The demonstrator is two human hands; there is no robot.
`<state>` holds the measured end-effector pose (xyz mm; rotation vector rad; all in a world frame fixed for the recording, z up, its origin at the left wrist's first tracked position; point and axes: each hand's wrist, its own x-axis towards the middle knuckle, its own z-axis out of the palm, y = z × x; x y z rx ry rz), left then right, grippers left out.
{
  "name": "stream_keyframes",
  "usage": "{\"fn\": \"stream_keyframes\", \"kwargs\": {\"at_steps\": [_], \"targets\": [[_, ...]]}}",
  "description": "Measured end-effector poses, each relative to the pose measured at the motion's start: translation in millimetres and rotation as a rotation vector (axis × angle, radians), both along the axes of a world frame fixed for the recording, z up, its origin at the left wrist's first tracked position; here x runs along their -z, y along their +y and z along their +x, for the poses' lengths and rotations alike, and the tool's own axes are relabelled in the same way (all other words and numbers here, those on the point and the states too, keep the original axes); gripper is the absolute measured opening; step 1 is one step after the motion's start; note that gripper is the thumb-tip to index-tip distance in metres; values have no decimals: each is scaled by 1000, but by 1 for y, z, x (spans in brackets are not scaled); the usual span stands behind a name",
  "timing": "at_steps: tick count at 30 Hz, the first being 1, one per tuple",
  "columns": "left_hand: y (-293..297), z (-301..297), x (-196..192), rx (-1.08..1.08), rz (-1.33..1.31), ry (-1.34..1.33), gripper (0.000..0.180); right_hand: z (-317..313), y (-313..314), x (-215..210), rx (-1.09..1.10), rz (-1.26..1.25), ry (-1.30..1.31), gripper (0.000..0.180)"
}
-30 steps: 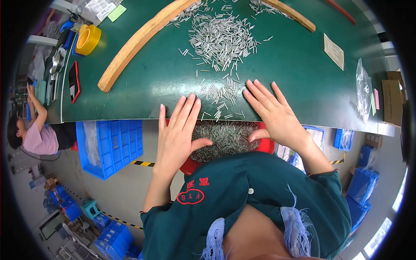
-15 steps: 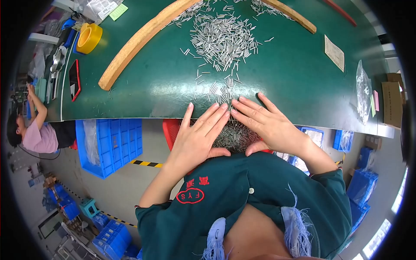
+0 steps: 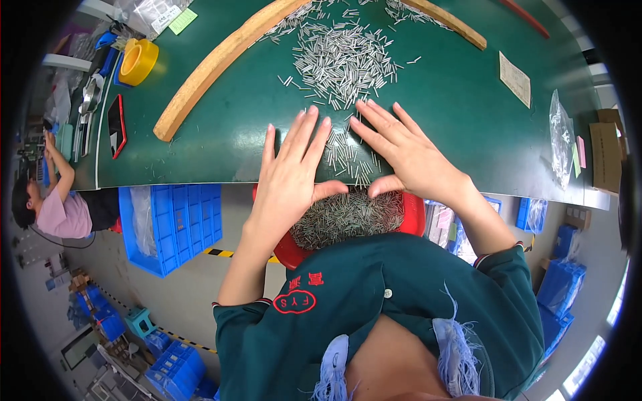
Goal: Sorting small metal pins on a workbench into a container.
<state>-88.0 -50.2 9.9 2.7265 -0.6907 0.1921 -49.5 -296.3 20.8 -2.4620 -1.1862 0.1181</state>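
- Currently, the left hand [image 3: 286, 175] is palm down at the near edge of the green counter [image 3: 221, 150], in the middle of the frame, its fingers straight and spread wide, its thumb stretched to the right; it grips nothing.
- The right hand [image 3: 413, 159] faces it from the right, also palm down, its fingers wide apart and pointing up and to the left; it grips nothing either.
- I cannot tell how firmly either palm meets the counter.
- Between the hands lies a scatter of short metal pins [image 3: 342, 152], trailing down to the counter's edge near the two thumbs, whose tips are apart.
- A bigger heap of pins [image 3: 342, 63] sits at the upper middle of the frame, beyond the fingers, with stray ones around it.
- Below the edge, a red tub [image 3: 416, 217] holds many more pins, right in front of the person's dark green shirt [image 3: 428, 284].
- A long wooden strip [image 3: 221, 67] slants left of the heap; another wooden strip [image 3: 451, 25] lies at the upper right.
- Toward the upper left are a yellow tape roll [image 3: 139, 61] and a red-edged phone [image 3: 116, 127].
- On the right side lie a paper slip [image 3: 515, 80] and a clear plastic bag [image 3: 560, 137].
- A blue crate [image 3: 170, 227] stands at the left, below the counter.
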Motion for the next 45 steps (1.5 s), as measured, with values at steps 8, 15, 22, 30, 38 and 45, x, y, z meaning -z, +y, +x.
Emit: {"fn": "stream_keyframes", "kwargs": {"at_steps": [8, 15, 22, 30, 38, 45], "targets": [[-4, -23, -1, 156, -13, 124, 99, -22, 0, 3, -100, -55, 23, 107], [15, -38, -8, 236, -68, 117, 89, -30, -16, 1, -280, 100, 216, 70], [-8, 39, 11, -16, -16, -38, 90, 41, -1, 7, 14, -38, -138, 92], [-15, 52, 10, 121, -38, 43, 93, 38, -8, 15, -15, -119, -149, 104], [-10, -12, 6, 86, 92, 54, 106, -15, 1, 7, -68, -93, -73, 109], [11, -40, 17, -56, 78, 48, 107, -28, -21, -3, 51, -103, -40, 114]]}}
